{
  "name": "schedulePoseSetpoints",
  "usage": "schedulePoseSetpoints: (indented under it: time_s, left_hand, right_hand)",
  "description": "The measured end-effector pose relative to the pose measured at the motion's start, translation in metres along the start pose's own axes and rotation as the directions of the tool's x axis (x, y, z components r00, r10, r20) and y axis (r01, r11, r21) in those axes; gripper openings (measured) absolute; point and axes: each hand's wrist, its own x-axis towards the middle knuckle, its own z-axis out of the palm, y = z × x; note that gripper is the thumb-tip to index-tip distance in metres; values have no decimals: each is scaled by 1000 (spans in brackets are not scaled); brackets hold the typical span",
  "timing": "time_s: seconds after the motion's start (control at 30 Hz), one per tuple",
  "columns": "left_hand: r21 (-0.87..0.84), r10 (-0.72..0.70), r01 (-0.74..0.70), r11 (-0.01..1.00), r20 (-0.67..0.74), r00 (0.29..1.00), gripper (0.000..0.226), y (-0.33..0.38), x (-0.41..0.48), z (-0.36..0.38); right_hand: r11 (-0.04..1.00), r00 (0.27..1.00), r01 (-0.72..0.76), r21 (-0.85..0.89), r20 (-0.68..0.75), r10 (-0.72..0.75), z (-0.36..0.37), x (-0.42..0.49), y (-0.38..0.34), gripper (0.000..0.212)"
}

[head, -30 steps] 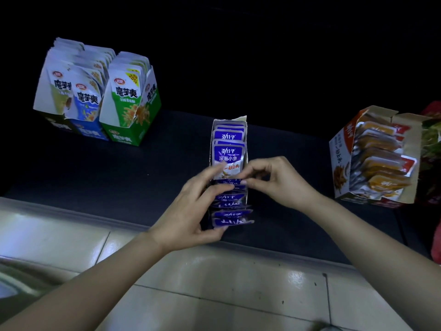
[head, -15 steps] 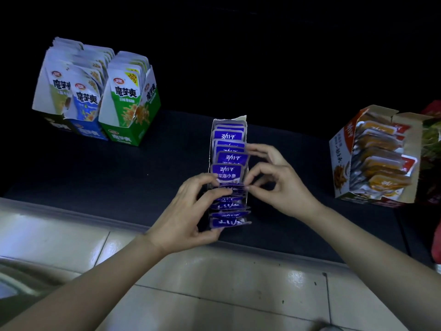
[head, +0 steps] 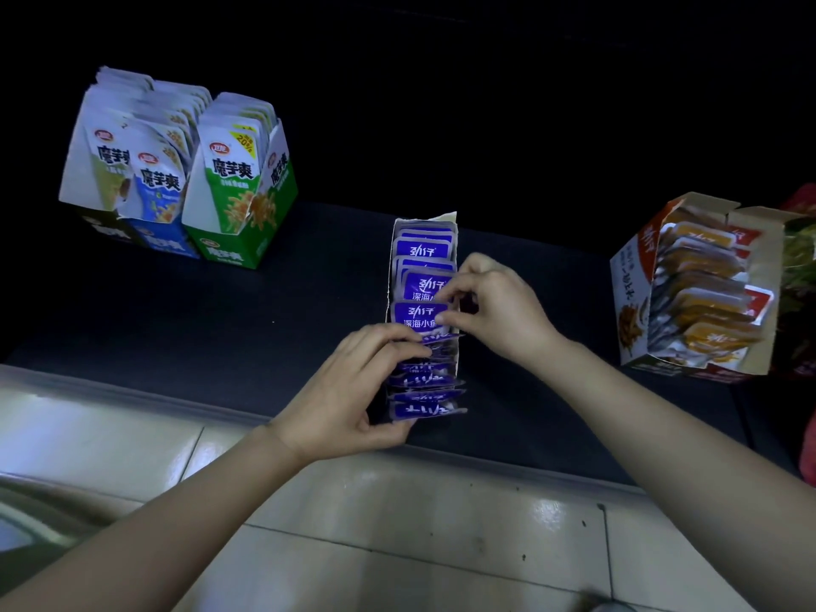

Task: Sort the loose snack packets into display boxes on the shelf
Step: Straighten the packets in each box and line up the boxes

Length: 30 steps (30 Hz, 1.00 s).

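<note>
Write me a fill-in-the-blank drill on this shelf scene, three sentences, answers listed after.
1. The packets in the narrow box between the two hands are ____ in colour.
2. The right hand pinches a packet in that box, while the left hand steadies the box's ____ end.
3. The orange packets sit in the open carton at the ____ of the shelf.

Missing words: purple; near; right

The scene is dim; the background above the shelf point(head: 221, 311) falls to black. Light reaches from the viewer's side, leaving pale glare patches on the glossy floor tiles point(head: 397, 514). Packet print is slightly soft, and straight edges bow toward the frame's borders.
</note>
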Motion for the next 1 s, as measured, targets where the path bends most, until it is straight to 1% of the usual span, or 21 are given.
schedulePoseSetpoints:
  time_s: [0.07, 0.13, 0.2, 0.27, 0.33, 0.4, 0.53, 0.63, 0.67, 0.7, 0.73, 0.77, 0.8, 0.83, 0.87, 0.9, 0.93, 1.0]
  left_hand:
    - [5, -2, 2, 1000, 0, 1000, 63, 0, 1, -1]
    - [16, -3, 4, 1000, -11, 1000, 62, 1, 2, -2]
    - [37, -14, 14, 999, -19, 1000, 62, 1, 4, -2]
    - [56, -31, 32, 998, -15, 999, 62, 0, 6, -1]
    - [71, -41, 43, 997, -22, 999, 65, 0, 8, 0]
    - [91, -51, 55, 994, -50, 997, 71, 2, 11, 1]
    - [150, -63, 69, 986, -47, 997, 89, 6, 18, 4]
    - [123, -90, 91, 988, -13, 996, 89, 8, 21, 4]
    - [112, -103, 103, 988, -12, 995, 87, 8, 22, 3]
    - [106, -112, 113, 988, -17, 994, 85, 8, 22, 3]
    - [104, -117, 119, 988, -21, 993, 83, 8, 21, 3]
    - [101, -119, 121, 987, -21, 993, 81, 8, 21, 3]
    - [99, -119, 120, 988, -22, 993, 80, 8, 21, 3]
    - [96, -114, 116, 989, -23, 993, 80, 8, 22, 3]
    - [92, -110, 111, 990, -24, 994, 79, 7, 22, 3]
    - [89, -106, 108, 990, -27, 994, 79, 7, 22, 3]
    - [86, -104, 106, 991, -30, 994, 79, 6, 23, 2]
    - [75, -103, 105, 992, -27, 994, 79, 6, 22, 2]
  right_hand:
    - [998, 999, 40, 50, 10, -40, 2, 0, -1, 17]
    - [984, 997, 79, 162, -24, -76, 2, -4, 1, 13]
    - [954, 993, 94, 286, -93, -70, 1, -10, 4, 10]
    - [937, 991, 79, 341, -130, -36, 1, -14, 7, 8]
    - [908, 995, 28, 419, -102, 16, 0, -17, 7, 8]
    - [855, 998, -11, 519, -47, 41, -2, -18, 4, 11]
    - [808, 999, -20, 589, 32, 2, -2, -22, -1, 18]
    - [761, 992, -73, 645, 126, -12, -6, -22, -1, 20]
    - [754, 991, -86, 651, 132, -1, -9, -20, 0, 21]
    - [768, 994, -87, 635, 104, 26, -13, -17, 2, 22]
    - [813, 998, -66, 578, 37, 55, -15, -12, 4, 23]
    - [875, 998, -34, 484, -37, 59, -16, -7, 7, 24]
    - [932, 996, 0, 362, -81, 31, -16, -1, 9, 28]
    - [971, 996, 29, 236, -87, -8, -13, 3, 9, 33]
    - [989, 997, 42, 141, -71, -32, -8, 7, 9, 37]
    - [995, 998, 36, 98, -55, -31, -2, 10, 9, 38]
    - [995, 999, 21, 95, -50, -16, 2, 11, 7, 35]
    - [992, 997, 50, 118, -66, -42, 6, 11, 7, 22]
